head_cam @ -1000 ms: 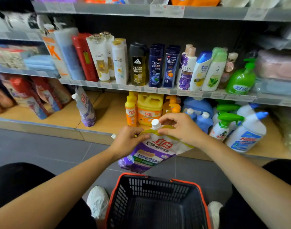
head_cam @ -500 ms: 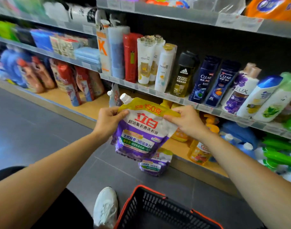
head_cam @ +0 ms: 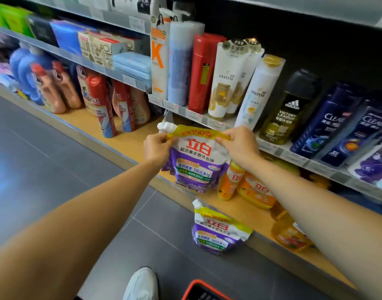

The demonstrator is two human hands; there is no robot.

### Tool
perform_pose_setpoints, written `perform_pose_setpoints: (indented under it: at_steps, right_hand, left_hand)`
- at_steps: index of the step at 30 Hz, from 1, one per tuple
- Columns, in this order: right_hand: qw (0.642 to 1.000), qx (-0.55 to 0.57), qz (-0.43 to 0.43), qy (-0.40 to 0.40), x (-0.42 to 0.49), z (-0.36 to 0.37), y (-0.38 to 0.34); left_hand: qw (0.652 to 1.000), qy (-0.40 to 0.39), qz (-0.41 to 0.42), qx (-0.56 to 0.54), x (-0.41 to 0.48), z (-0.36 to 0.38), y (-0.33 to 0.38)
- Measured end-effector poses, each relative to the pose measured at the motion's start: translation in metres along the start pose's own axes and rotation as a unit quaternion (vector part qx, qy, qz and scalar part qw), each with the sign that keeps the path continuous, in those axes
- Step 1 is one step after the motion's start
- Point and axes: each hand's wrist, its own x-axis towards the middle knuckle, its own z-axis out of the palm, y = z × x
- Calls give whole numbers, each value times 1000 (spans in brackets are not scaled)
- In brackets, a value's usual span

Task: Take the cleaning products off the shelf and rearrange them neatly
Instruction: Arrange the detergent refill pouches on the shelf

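Observation:
A purple and yellow detergent refill pouch (head_cam: 196,161) with a white spout hangs upright over the wooden bottom shelf (head_cam: 133,146). My left hand (head_cam: 157,148) pinches its top left corner below the spout. My right hand (head_cam: 237,146) pinches its top right corner. A second pouch of the same kind (head_cam: 218,232) leans against the front edge of the bottom shelf, on the floor. Orange detergent bottles (head_cam: 246,185) stand on the bottom shelf just right of the held pouch.
Shampoo bottles (head_cam: 227,81) line the metal shelf above. Red and blue spray cans (head_cam: 103,105) and pink bottles (head_cam: 55,92) stand further left on the bottom shelf. A red-rimmed black basket (head_cam: 203,291) sits at the bottom edge beside a white shoe (head_cam: 142,284).
Both hands lifted the pouch from above the basket and carried it up and left toward the bottom shelf. The view swung left, so the basket is mostly out of frame.

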Motion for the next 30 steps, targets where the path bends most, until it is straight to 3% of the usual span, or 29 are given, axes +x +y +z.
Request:
perform_pose_setpoints:
  at_steps: [6,11,16,20,24,27,30]
  right_hand:
    - [997,-68,8,-20,-13,37,44]
    - [992,-119,-47,-20,-25,33,58]
    - [962,-210,-158,77,-63,22,95]
    - [974,-196,-87,80,-74,21,111]
    - [983,-146,-89,65,-65,18,110]
    - [986,-133,-89,42,-63,17,103]
    - [986,-138,-93,25,-65,21,100]
  left_hand:
    - [998,-7,-25,49,5,35,-57]
    - [998,-47,-29,43,-30,69,-97]
    - [984,-46,-15,172,-43,111,-110]
    - [969,-11,-7,246,-26,123,-107]
    - [979,-6,-28,203,-3,133,-100]
    - [978,-66,2,200,3,134,-103]
    - [952,-152,41,263,0,122,-115]
